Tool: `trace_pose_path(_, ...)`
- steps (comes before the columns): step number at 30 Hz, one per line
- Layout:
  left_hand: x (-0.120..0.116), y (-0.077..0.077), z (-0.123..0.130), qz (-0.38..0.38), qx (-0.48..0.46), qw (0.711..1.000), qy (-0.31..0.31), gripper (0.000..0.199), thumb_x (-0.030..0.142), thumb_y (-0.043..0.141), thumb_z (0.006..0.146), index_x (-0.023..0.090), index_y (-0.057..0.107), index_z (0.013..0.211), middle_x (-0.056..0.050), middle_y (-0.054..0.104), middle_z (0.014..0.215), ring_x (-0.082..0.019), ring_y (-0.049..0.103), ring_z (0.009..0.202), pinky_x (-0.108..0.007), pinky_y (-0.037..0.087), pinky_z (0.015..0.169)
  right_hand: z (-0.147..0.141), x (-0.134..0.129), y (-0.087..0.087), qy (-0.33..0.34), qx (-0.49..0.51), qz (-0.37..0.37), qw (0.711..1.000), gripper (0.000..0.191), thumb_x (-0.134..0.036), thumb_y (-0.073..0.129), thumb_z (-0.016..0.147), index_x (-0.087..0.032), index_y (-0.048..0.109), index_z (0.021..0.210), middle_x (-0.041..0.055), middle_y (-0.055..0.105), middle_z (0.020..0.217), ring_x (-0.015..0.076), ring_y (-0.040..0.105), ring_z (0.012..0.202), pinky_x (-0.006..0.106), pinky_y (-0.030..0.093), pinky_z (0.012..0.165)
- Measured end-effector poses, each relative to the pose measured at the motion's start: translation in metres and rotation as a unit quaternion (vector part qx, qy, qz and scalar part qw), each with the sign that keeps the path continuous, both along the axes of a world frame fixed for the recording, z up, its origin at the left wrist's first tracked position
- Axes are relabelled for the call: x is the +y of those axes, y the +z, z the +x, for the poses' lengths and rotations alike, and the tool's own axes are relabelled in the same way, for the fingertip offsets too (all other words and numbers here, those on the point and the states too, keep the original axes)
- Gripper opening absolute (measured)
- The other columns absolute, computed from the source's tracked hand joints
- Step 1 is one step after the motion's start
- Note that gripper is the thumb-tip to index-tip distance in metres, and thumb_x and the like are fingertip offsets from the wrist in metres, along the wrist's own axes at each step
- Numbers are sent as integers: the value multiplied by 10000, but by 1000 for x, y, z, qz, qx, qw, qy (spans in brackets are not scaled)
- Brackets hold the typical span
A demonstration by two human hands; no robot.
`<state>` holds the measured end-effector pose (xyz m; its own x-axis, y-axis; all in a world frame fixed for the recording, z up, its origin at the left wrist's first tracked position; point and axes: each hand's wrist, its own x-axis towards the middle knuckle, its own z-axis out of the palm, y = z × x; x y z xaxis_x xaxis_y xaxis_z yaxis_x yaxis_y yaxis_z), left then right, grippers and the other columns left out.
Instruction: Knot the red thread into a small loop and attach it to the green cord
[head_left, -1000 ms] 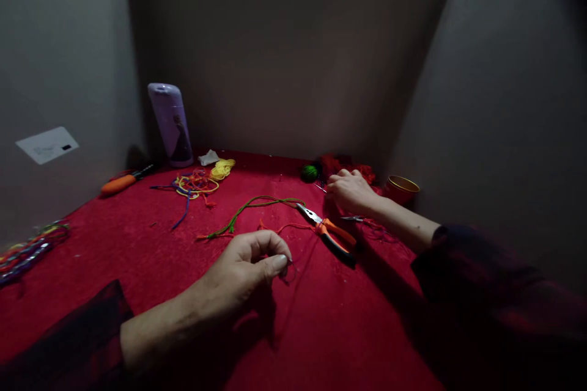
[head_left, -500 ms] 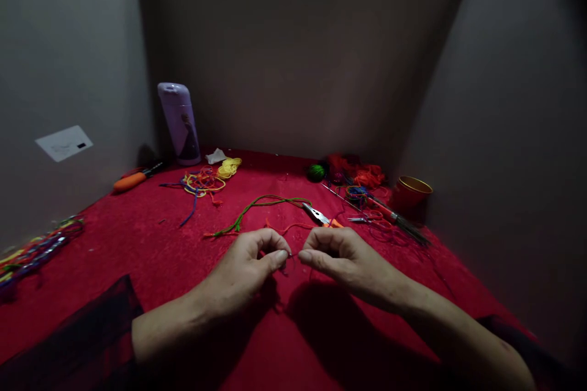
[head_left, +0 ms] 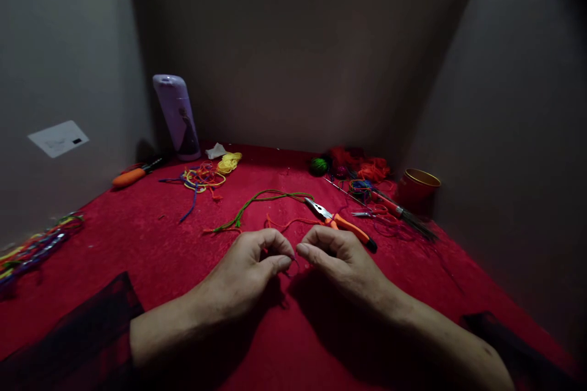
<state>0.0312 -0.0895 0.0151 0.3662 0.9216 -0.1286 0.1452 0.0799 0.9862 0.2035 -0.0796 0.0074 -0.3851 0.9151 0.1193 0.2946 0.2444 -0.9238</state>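
My left hand (head_left: 257, 266) is closed in a pinch over the red cloth, with a thin dark reddish thread (head_left: 297, 266) at its thumb and forefinger. Close beside it, my right hand (head_left: 337, 259) pinches too, its fingertips a small gap from the left ones. The thread loops just below the fingertips and is hard to see against the cloth. Beyond my hands lie orange-handled pliers (head_left: 353, 229), a red cord (head_left: 293, 220) and a green cord (head_left: 257, 198).
A purple bottle (head_left: 177, 116) stands at the back left near yellow yarn (head_left: 229, 162) and tangled cords (head_left: 202, 178). An orange-handled tool (head_left: 129, 178) lies by the left wall. At the right are yarn balls (head_left: 319, 165), scissors (head_left: 367, 214) and a red cup (head_left: 417, 189).
The view has shifted slightly. My right hand has moved a little left and lower against the pliers, uncovering their handles. Both hands remain pinched close together.
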Motion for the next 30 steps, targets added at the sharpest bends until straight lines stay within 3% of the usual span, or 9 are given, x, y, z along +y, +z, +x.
trace_pose_path(5, 0, 2, 0, 71, 23, 997, 28, 52, 145, 536, 742, 142, 563, 697, 31, 527, 591, -82, 463, 523, -211, 382, 497, -2, 1, -3, 15, 68, -91, 993, 243, -333, 594, 787, -131, 544, 660, -31, 447, 605, 75, 364, 560, 207, 276, 508)
trace_pose_path(10, -1, 1, 1, 123, 8, 992, 40, 88, 104, 527, 746, 145, 583, 692, 16, 569, 631, -102, 508, 617, -220, 399, 586, -3, 0, -6, 38, 137, -210, 967, 187, -296, 625, 743, -141, 548, 671, -62, 409, 526, 42, 272, 431, 195, 173, 398)
trace_pose_path(15, -3, -5, 1, 186, 13, 981, 42, 121, 82, 510, 756, 160, 585, 701, 5, 592, 685, -121, 547, 676, -238, 425, 647, -6, -4, -5, 46, 158, -251, 954, 163, -249, 615, 724, -147, 519, 639, -82, 361, 456, 36, 230, 387, 186, 152, 365)
trace_pose_path(26, -6, -1, 1, 228, 36, 972, 52, 155, 128, 493, 806, 163, 608, 708, -3, 565, 696, -123, 545, 683, -235, 426, 653, -13, -7, -1, 44, 148, -241, 958, 245, -323, 613, 752, -155, 476, 639, -91, 340, 461, 34, 211, 391, 177, 149, 366)
trace_pose_path(28, -6, -2, 1, 207, 29, 976, 60, 147, 118, 493, 796, 166, 597, 703, -2, 571, 704, -122, 542, 683, -232, 428, 643, -13, -7, -3, 39, 124, -212, 969, 246, -326, 594, 774, -151, 487, 638, -81, 360, 477, 39, 246, 407, 172, 187, 383)
trace_pose_path(30, -5, -3, 2, 166, 20, 983, 77, 114, 138, 498, 792, 171, 583, 724, 9, 556, 678, -114, 526, 633, -219, 422, 576, -12, -7, -4, 15, 78, -121, 990, 202, -303, 544, 819, -144, 557, 695, -36, 465, 558, 64, 378, 482, 181, 302, 450)
